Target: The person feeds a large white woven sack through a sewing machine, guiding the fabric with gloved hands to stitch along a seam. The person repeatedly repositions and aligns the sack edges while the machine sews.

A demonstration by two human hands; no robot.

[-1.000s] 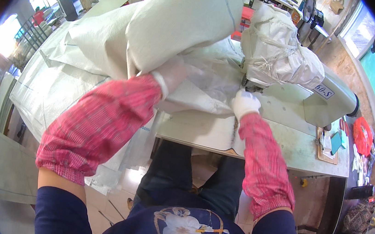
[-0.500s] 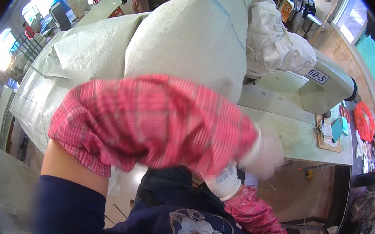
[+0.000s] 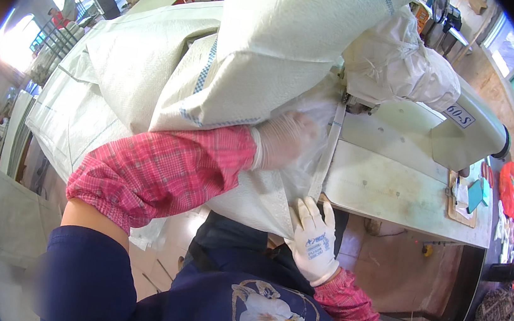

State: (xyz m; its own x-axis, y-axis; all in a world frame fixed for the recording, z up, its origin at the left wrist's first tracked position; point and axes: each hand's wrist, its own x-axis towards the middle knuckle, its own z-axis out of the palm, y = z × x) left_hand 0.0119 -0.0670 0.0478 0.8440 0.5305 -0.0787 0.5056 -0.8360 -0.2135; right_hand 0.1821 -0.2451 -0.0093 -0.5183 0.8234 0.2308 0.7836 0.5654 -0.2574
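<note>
gloved left hand blurred over white woven fabric, its fingers' state impossible to tell, gloved right hand at the fabric's near edge, fingers straight and slightly apart, fabric heaped over the tabletop, beside a sewing machine

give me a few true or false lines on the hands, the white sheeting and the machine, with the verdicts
1. The right hand wears a white glove. True.
2. The left hand rests in the person's lap. False: it is over the white sheeting, and looks blurred.
3. White wrapping covers part of the machine. True.
4. The clipboard lies to the left of both hands. False: it lies to their right, on the tabletop.
5. Both forearms have pink-red plaid sleeve covers. True.
6. The bag beyond the clipboard is green. False: it is red.
</note>
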